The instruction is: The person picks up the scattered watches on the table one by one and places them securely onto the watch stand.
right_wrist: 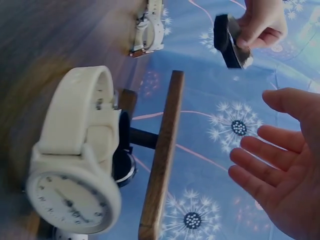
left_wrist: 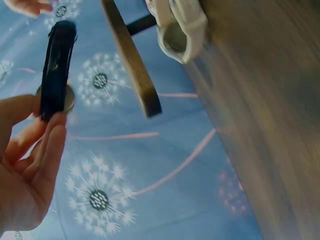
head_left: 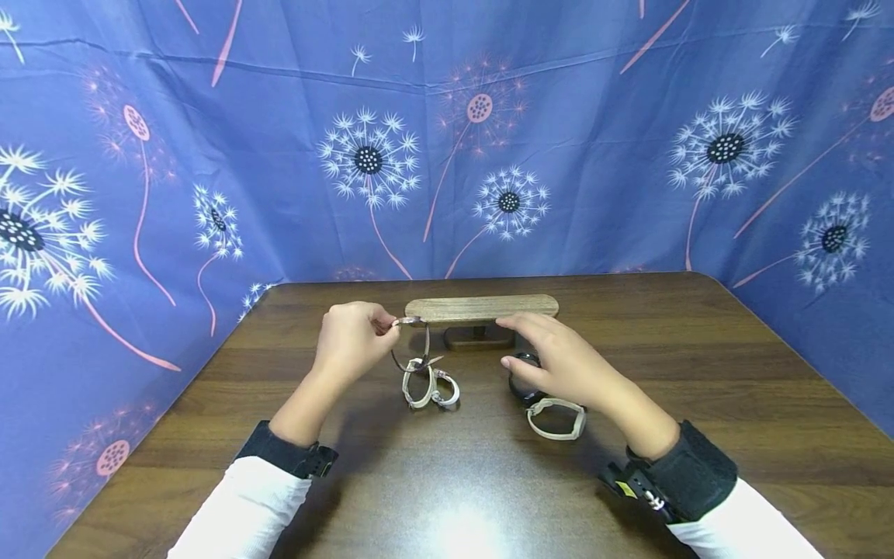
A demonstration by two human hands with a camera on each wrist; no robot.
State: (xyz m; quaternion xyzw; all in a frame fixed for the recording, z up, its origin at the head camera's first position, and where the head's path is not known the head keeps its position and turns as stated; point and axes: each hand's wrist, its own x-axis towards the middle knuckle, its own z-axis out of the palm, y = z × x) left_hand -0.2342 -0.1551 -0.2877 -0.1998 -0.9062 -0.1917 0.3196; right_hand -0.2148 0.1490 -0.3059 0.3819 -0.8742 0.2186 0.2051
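In the head view my left hand [head_left: 352, 338] pinches a dark-strapped wristwatch [left_wrist: 57, 65] by its case between thumb and fingers. The strap hangs in a loop in the air, left of a wooden watch stand [head_left: 482, 309]. My right hand [head_left: 562, 357] is spread with straight fingers, its fingertips by the right end of the stand's bar; its palm holds nothing in the right wrist view. Under it lie a black watch [head_left: 518, 390] and a cream watch [right_wrist: 75, 202] with a round white dial. Below the held watch are a cream watch [head_left: 417, 402] and a smaller white watch [head_left: 454, 394].
The stand's bare wooden bar [right_wrist: 165, 155] sits on a short dark post above a wooden base [head_left: 464, 341]. All of it rests on a brown wooden table [head_left: 391, 481]. Behind hangs a blue cloth [head_left: 594, 93] with dandelion prints.
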